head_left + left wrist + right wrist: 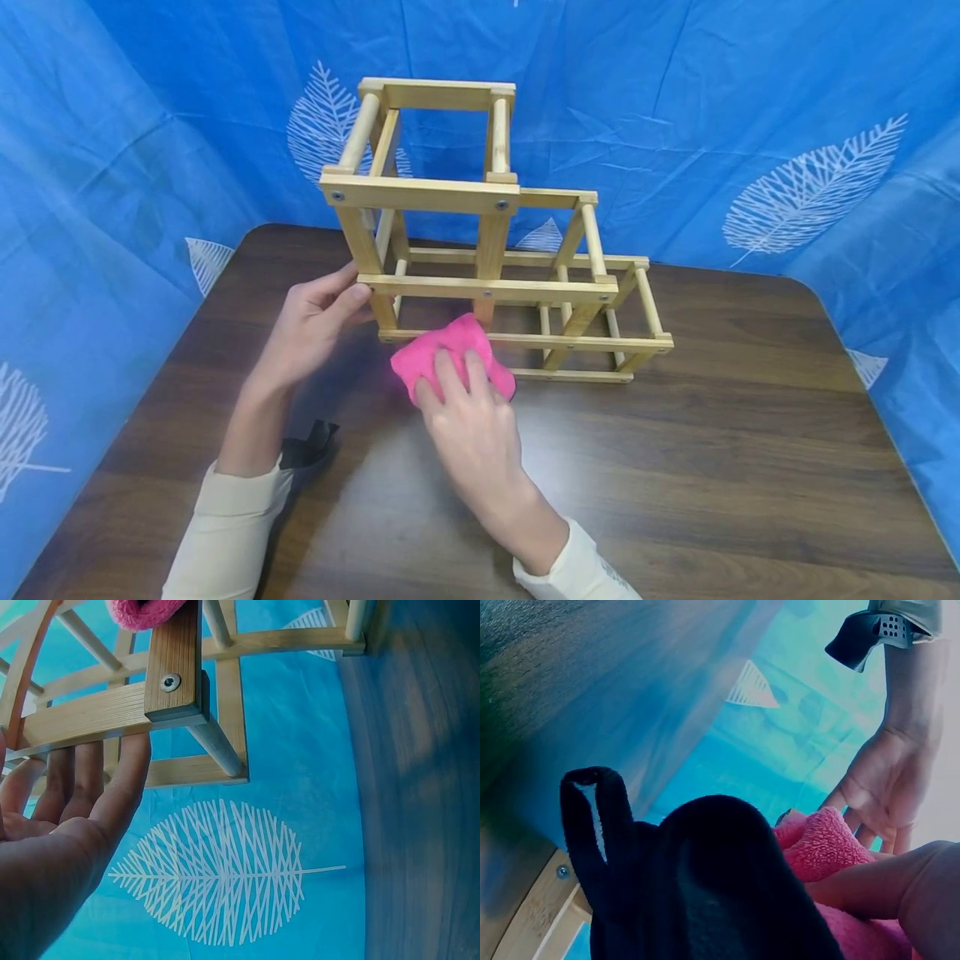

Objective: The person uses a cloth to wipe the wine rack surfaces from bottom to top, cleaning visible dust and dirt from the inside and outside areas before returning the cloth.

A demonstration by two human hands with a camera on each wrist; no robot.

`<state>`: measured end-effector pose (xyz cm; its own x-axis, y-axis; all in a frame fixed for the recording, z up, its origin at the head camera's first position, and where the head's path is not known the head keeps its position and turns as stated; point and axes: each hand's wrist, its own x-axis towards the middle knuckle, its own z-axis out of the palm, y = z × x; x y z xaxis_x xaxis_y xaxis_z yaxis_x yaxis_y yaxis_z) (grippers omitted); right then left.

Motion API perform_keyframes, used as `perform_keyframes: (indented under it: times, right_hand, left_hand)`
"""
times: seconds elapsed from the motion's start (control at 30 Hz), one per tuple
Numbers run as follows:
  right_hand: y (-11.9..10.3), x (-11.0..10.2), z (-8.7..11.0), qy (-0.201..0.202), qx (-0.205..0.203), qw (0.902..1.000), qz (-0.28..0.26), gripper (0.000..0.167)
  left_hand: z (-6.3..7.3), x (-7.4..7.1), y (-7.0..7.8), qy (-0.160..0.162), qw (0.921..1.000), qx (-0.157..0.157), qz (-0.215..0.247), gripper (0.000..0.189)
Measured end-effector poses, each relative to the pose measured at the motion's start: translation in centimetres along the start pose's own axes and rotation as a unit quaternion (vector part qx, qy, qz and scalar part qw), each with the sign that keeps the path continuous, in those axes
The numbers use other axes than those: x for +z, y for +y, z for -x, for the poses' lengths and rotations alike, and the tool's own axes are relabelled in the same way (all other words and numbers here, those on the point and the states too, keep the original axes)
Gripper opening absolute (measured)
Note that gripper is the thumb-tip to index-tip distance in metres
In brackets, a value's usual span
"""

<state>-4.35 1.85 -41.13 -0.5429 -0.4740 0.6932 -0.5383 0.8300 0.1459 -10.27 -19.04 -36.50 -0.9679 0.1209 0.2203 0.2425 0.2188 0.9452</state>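
A stepped wooden rack (491,287) of flat slats and round dowels stands on the table, its tall end to the left. My left hand (315,312) holds that end, with the thumb on the front slat. In the left wrist view the fingers (82,776) of this hand pass behind a slat of the rack (82,716). A pink cloth (420,358) is bunched under my right hand (476,433), which grips it against the rack's lower front slats. The right wrist view shows the fluffy cloth (829,847) beside my thumb; a dark strap hides part of it.
The dark wood-grain table (712,467) reaches forward to a blue curtain (637,100) with white leaf prints, which also hangs at both sides. A black strap (311,446) is at my left wrist, and another black strap (712,877) fills much of the right wrist view.
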Motion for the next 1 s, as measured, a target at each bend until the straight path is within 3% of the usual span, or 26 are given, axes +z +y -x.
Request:
perform_keyframes:
  times: [0.27,0.57,0.77,1.0]
  right_hand:
    - [0.2,-0.9,0.4,-0.018,-0.002,0.9998,0.003,0.006]
    - [1.9,-2.0,0.6,-0.053,0.045,0.9967,-0.041,0.019]
    - [2.5,-1.8,1.2,-0.053,0.05,0.9963,-0.046,0.024]
    - [3.8,-2.4,2.1,-0.077,0.084,0.9925,-0.044,0.025]
  left_hand:
    - [0.0,0.1,0.0,0.0,1.0,0.001,0.008,0.047]
    - [0.0,0.1,0.0,-0.001,1.0,-0.002,0.004,0.047]
    - [0.0,0.0,-0.1,-0.003,1.0,0.001,0.005,0.047]
    - [-0.1,-0.1,-0.2,-0.008,0.9999,0.007,0.008,0.046]
